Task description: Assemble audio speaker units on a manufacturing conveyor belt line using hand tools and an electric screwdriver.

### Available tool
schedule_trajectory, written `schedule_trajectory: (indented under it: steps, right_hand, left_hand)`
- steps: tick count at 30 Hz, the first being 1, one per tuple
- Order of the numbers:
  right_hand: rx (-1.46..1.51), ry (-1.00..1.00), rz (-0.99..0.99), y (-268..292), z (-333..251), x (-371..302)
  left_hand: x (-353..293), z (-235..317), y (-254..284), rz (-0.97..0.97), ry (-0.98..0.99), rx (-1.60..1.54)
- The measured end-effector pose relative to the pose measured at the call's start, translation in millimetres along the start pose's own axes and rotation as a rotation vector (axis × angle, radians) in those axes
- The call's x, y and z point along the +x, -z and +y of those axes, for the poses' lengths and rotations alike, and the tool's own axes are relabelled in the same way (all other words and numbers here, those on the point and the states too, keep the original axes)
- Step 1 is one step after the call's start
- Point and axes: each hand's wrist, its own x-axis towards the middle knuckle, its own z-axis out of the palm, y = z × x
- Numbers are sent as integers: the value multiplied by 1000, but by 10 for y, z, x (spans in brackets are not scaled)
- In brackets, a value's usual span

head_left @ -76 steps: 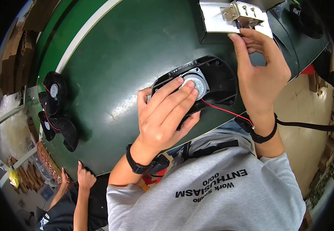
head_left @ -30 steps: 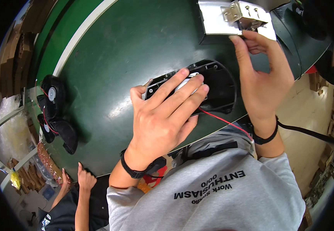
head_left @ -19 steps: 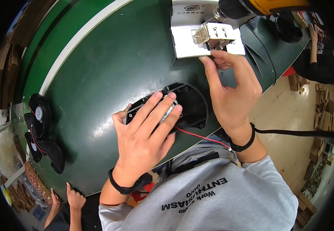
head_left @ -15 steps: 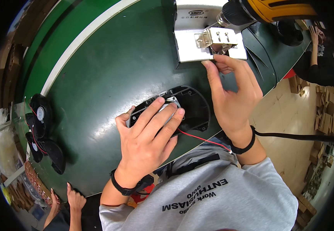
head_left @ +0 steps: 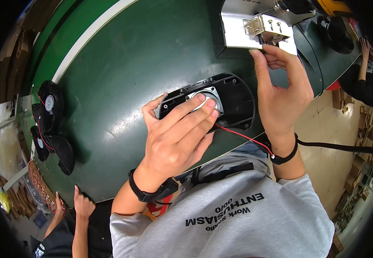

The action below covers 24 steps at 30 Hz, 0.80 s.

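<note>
My left hand [head_left: 173, 133] grips a black plastic shell [head_left: 238, 101] on the green table, its fingers pressed on the square metal-framed speaker [head_left: 214, 95] inside. A red and black wire [head_left: 246, 136] runs from the shell to a small white plug by my right wrist. My right hand [head_left: 283, 79] reaches to the front of a silver screw feeder [head_left: 242, 36]. Thumb and forefinger come together at its outlet; whatever may lie between them is too small to make out.
Behind the feeder a yellow and black power tool [head_left: 330, 7] shows at the top edge. Several black shells with speakers [head_left: 51, 105] lie at the left. Another person's hands [head_left: 83, 204] rest at the lower-left table edge. A further person [head_left: 363, 64] sits at the far right.
The view has shifted, so feeder and shell appear further right and higher. More of the speaker shows beneath my left fingers. My right hand stays at the feeder, its fingertips still close together.
</note>
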Motion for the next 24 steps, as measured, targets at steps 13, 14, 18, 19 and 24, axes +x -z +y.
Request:
schedule_trajectory:
  steps: [13,14,18,19,24]
  right_hand:
    - [-3,-3,-4,11,5,-6]
    - [-5,-8,-5,13,7,-3]
    - [-26,8,-9,4,-7,-3]
    - [-11,-1,-11,-1,-14,-8]
    - [-5,-7,-18,20,-7,-20]
  left_hand:
    - [-10,-43,-31,41,-19,-43]
    - [-10,-48,-34,44,-22,-47]
    - [4,-27,-11,36,-20,-34]
    - [1,-18,-4,37,-12,-21]
    - [-13,-31,-22,44,-24,-15]
